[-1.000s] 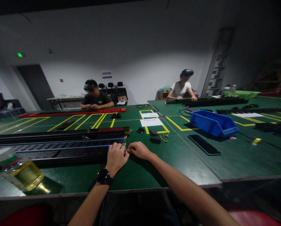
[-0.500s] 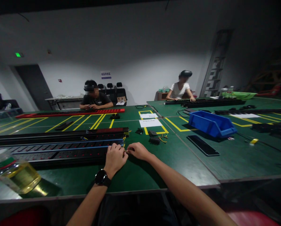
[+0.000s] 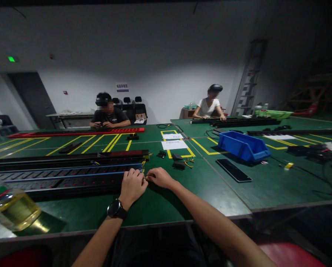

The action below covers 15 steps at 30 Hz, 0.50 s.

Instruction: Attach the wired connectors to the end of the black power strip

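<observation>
Long black slotted rails (image 3: 71, 181) with red dots and blue edging lie across the left of the table, their right ends close to my hands. Yellow wires (image 3: 143, 165) stick out at the rail ends. My left hand (image 3: 132, 188), wearing a black watch, rests over the nearest rail's end with its fingers curled in. From the right, my right hand (image 3: 160, 177) meets it in a pinch. A thin yellowish wire (image 3: 145, 178) shows between the fingertips of both hands; its ends are hidden.
Beyond my hands lie small black parts with yellow wires (image 3: 179, 163) and white paper labels (image 3: 173, 144). A blue bin (image 3: 242, 148) and a phone (image 3: 233, 170) are to the right. A bottle of yellow liquid (image 3: 16, 211) stands front left. Two people work across the table.
The view has turned slightly, shifting most things left in the picture. Both hands stay together at the rail end, and the wire between their fingertips shows a little more.
</observation>
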Available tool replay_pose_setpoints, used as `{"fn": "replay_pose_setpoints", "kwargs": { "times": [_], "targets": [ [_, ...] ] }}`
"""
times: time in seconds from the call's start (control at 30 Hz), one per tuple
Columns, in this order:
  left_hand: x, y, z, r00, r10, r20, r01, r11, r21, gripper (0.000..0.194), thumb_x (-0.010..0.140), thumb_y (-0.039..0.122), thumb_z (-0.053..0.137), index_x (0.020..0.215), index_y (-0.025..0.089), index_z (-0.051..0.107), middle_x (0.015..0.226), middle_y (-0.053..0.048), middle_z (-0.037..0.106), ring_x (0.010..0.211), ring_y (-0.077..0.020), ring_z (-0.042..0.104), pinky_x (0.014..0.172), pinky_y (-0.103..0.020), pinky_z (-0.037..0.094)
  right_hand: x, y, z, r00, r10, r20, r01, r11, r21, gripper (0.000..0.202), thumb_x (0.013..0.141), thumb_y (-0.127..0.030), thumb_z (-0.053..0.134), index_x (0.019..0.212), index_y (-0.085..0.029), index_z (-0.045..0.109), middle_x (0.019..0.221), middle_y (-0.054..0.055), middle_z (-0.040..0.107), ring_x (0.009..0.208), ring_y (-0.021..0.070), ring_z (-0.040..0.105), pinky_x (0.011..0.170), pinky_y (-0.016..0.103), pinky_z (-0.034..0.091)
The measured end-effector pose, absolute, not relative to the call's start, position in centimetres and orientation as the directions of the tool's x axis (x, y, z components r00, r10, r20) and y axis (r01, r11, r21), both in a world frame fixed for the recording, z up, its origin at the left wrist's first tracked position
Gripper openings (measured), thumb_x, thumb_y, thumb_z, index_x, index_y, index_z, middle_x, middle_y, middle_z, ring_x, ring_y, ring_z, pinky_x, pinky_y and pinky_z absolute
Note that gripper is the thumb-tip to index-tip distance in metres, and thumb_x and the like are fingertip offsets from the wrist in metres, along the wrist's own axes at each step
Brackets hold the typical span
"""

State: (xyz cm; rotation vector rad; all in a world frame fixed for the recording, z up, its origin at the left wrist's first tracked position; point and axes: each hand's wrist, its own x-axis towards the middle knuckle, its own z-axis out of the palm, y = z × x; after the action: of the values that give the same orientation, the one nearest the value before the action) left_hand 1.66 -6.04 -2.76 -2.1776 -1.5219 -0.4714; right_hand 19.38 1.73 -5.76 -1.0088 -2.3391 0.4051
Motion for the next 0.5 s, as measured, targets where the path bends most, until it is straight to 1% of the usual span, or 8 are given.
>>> {"fn": "replay_pose_setpoints", "kwargs": {
  "times": [0.23,0.5],
  "targets": [
    [1.66,-6.02,-2.7,0.348,0.796,0.495,0.937,-0.299,-0.178,0.022,0.092,0.028,0.054,0.09,0.019,0.074,0.098,-0.012,0.072,0.098,-0.0305,0.057,0.083,-0.046,0.039,19.38,1.54,-5.52,-0.564,0.748,0.35,0.586,0.661,-0.468,0.016,0.096,-0.028,0.067,0.103,-0.024,0.081,0.096,0.004,0.08,0.085,0.0168,0.071,0.072,0.023,0.043],
    [1.56,-6.19,-2.49,0.339,0.802,0.492,0.94,-0.312,-0.138,0.018,0.09,0.027,0.056,0.088,0.02,0.073,0.098,-0.012,0.073,0.099,-0.0304,0.057,0.084,-0.046,0.04,19.32,1.89,-5.81,-0.569,0.748,0.342,0.578,0.659,-0.481,0.016,0.095,-0.027,0.068,0.104,-0.025,0.081,0.099,0.003,0.08,0.089,0.017,0.072,0.075,0.022,0.044]
  ]
}}
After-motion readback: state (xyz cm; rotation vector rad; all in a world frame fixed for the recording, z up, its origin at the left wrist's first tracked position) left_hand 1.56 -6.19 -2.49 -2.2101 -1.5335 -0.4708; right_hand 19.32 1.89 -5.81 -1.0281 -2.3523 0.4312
